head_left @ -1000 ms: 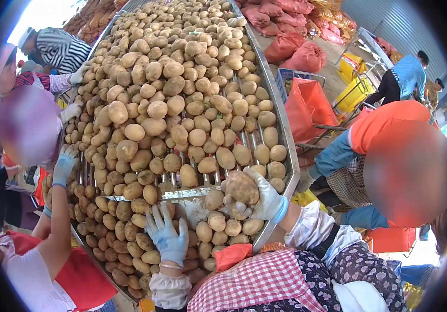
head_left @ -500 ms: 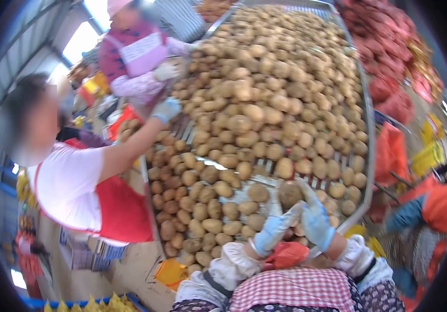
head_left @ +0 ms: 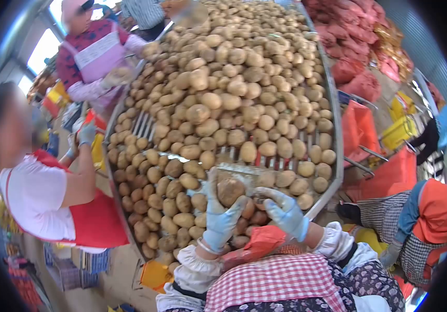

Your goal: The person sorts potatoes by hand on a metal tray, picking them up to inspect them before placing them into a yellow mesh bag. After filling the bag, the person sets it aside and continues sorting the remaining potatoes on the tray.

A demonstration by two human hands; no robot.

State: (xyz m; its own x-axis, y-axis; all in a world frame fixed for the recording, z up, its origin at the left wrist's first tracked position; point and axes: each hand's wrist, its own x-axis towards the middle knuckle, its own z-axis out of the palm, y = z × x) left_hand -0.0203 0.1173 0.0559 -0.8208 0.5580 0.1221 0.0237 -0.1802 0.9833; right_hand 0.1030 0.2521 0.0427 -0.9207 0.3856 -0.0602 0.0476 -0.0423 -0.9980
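Note:
My left hand (head_left: 219, 216), in a light blue glove, holds a large brownish potato (head_left: 231, 191) between thumb and fingers. To its right, my right hand (head_left: 282, 208), gloved alike, has its fingers curled, with a small dark edge at the fingertips that I cannot make out. Both hands are over the near end of a metal sorting table (head_left: 336, 119) heaped with potatoes (head_left: 197, 113). An orange-red bag (head_left: 257, 244) lies just below my hands, against the checked apron.
At the left stands a person in a red apron (head_left: 96, 216), with another in a pink apron (head_left: 96, 54) behind. On the right are red crates (head_left: 359, 125), a yellow crate (head_left: 399, 132), red mesh sacks (head_left: 346, 31) and a bending person in orange (head_left: 438, 210).
My view has turned, shifting the table leftward. My hands have moved apart, leaving the potato in my left hand. The red-aproned person's hand has left the table.

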